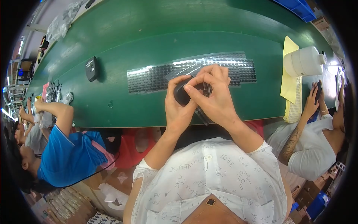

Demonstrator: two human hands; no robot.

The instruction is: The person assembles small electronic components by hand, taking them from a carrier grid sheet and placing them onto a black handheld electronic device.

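My left hand (176, 102) is wrapped round a black computer mouse (182, 93) just above the table's near edge. My right hand (217, 93) pinches at the mouse's right side with thumb and forefinger; whatever small piece lies between those fingertips is hidden. A narrow dark strip (202, 117) hangs below, between the two hands. Right behind the hands lie overlapping clear sheets of black round stickers (147, 79). Farther left on the table rests a second black mouse (91, 69), its pale label showing.
A white plastic bottle (304, 61) lies on yellow sheets (289, 87) to the right. Co-workers sit on both sides, one in a blue shirt (63, 156) and one in white (313, 145) holding a dark object. A blue crate (298, 9) stands at the far right of the green table (149, 41).
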